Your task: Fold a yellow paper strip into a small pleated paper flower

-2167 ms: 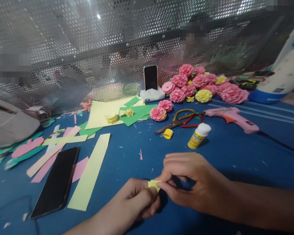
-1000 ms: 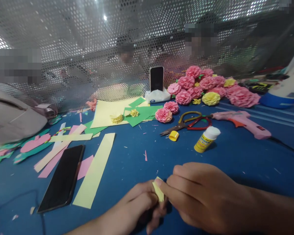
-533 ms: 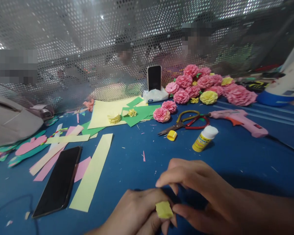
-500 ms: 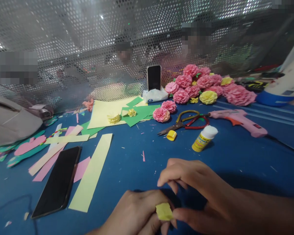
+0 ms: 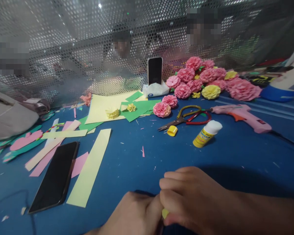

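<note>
Between my two hands, low in the view, is a small piece of yellow paper (image 5: 165, 213), mostly covered by fingers. My left hand (image 5: 137, 212) is curled around it from the left, its fingertips hidden below. My right hand (image 5: 188, 195) has its fingers folded over the paper and against the left hand, with the thumb pressed at the paper's lower edge. Beyond the right hand stands a tilted-looking yellow glue stick (image 5: 204, 137) with a white end. Its yellow cap (image 5: 171, 131) lies beside the scissors-like pliers (image 5: 178, 120) with yellow and red handles.
Pink paper flowers (image 5: 193, 78) are heaped at the back right, near a pink glue gun (image 5: 245, 117). A black phone (image 5: 56, 176) and paper strips (image 5: 93, 166) lie left. Another phone (image 5: 155, 71) stands against a perforated metal panel (image 5: 88, 58). A bag (image 5: 9, 114) sits far left.
My right hand has come down and closed over the yellow paper, which showed openly before and is now mostly covered. The camera view has tilted slightly.
</note>
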Motion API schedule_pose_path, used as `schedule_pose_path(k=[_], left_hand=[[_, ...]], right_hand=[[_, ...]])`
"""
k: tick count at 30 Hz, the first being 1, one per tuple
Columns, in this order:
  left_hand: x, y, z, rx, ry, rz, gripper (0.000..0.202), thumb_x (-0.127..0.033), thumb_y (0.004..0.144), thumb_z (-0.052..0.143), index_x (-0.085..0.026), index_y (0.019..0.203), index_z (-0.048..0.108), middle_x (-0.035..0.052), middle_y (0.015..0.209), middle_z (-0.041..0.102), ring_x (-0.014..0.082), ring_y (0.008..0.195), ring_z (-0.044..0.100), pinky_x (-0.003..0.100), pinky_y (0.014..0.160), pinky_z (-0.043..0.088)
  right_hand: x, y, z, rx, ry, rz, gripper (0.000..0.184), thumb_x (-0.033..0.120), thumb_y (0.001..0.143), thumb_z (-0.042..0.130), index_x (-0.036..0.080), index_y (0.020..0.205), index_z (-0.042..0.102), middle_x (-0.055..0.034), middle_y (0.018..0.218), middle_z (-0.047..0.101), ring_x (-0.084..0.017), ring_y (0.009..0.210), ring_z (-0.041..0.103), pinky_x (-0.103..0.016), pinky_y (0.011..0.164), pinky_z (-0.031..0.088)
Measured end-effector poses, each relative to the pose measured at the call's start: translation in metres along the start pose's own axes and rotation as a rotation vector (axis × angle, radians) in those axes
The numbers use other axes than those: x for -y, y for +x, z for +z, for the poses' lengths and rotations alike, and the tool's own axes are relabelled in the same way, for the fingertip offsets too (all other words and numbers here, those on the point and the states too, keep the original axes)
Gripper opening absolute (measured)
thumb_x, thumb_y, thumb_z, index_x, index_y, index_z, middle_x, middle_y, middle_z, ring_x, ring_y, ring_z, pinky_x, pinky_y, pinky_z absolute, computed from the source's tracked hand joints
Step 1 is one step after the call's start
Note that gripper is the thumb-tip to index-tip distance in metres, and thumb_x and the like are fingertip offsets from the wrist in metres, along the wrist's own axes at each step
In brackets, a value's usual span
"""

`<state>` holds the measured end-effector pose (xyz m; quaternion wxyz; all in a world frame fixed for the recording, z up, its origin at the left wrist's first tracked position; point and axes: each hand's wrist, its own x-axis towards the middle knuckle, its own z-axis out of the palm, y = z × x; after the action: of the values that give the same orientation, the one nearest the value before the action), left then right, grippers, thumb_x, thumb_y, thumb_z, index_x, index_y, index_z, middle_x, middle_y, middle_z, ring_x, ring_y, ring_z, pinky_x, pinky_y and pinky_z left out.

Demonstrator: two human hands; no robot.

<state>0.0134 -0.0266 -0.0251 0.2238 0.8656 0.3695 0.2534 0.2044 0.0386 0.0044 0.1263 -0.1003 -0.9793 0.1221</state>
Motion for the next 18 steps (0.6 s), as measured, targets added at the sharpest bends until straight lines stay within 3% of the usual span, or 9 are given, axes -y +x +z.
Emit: schedule_pose_path(k=[5,9,13,15,18], left_hand=[[-0.008,0.003,-0.01,0.043,-0.27,-0.114,0.035,-0.033,0.101,0.033,-0.02,0.072,0.047,-0.0015,0.055,0.056,0.0103,0.045,0.051,0.02,0.046,0.038],[-0.012,0.008,-0.016,0.09,-0.467,-0.194,0.052,-0.046,0.103,0.023,-0.016,0.078,0.057,0.0002,0.055,0.06,0.0094,0.05,0.056,0.017,0.053,0.043],[-0.007,0.009,-0.013,-0.02,-0.199,-0.06,0.059,-0.056,0.099,0.03,-0.017,0.067,0.061,-0.0002,0.049,0.058,0.0112,0.049,0.059,0.021,0.053,0.042],[-0.004,0.007,-0.013,-0.077,0.01,0.055,0.055,-0.054,0.098,0.035,-0.018,0.065,0.061,-0.0005,0.052,0.061,0.0116,0.049,0.059,0.024,0.052,0.039],[-0.002,0.003,-0.018,-0.156,0.287,0.253,0.043,-0.036,0.102,0.04,-0.019,0.069,0.063,-0.0032,0.049,0.056,0.0112,0.044,0.052,0.028,0.045,0.031]], right_hand=[[-0.003,0.002,-0.009,-0.094,0.134,0.056,0.033,0.048,0.101,0.037,0.021,0.085,0.047,0.0005,0.078,0.06,-0.015,0.066,0.051,-0.029,0.056,0.029],[-0.001,0.004,-0.023,-0.041,0.415,0.115,0.024,0.033,0.103,0.036,0.018,0.093,0.051,-0.0014,0.084,0.061,-0.014,0.074,0.054,-0.025,0.065,0.037],[-0.004,0.008,-0.029,0.091,0.62,0.163,0.025,0.027,0.102,0.04,0.017,0.085,0.054,0.0006,0.083,0.057,-0.011,0.076,0.055,-0.021,0.07,0.04],[-0.01,0.01,-0.029,0.131,0.564,0.178,0.027,0.029,0.102,0.042,0.017,0.08,0.053,0.0011,0.08,0.056,-0.012,0.077,0.053,-0.023,0.071,0.039],[-0.018,0.012,-0.027,0.208,0.367,0.171,0.029,0.031,0.099,0.048,0.017,0.075,0.052,0.0013,0.076,0.056,-0.014,0.074,0.049,-0.027,0.073,0.036]])
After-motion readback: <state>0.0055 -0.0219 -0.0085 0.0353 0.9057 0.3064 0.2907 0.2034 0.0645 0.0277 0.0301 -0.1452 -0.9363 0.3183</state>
